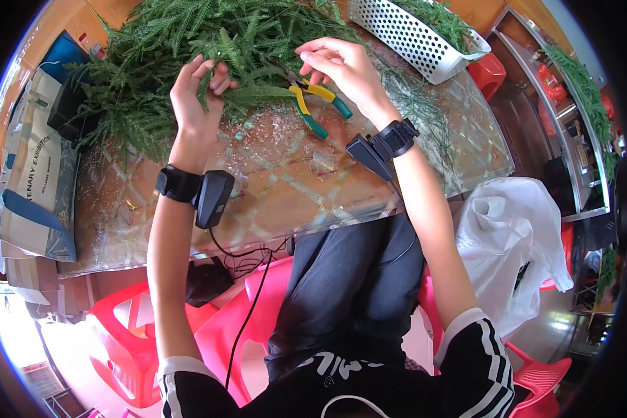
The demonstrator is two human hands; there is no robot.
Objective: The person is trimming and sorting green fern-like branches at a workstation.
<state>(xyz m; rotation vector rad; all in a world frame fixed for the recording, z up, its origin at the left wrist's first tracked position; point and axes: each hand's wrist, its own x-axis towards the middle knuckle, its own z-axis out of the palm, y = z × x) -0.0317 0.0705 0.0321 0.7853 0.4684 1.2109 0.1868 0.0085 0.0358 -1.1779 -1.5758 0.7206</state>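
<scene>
Near end: person seated, dark trousers [348, 285], white plastic bag [501, 237] off to the right, beside the legs. Table [279, 188] next, clear patterned cover, bits of debris scattered on it. Black strapped device [212, 199] on left wrist, another black device [369, 157] on right. Hands apart from each other, both up over the far half of the table. Left hand [200, 94]: fingers bent in at the greenery's edge, can't tell if they grip a sprig. Right hand [338, 64]: thumb and fingers bent, just above the pliers; can't tell if anything thin is pinched. Pliers [303, 108], yellow-green handles spread toward the person, jaws at the greenery. Green fern-like sprigs [153, 63] heaped across the far left and middle. White perforated basket [425, 49] far right, more greens inside.
</scene>
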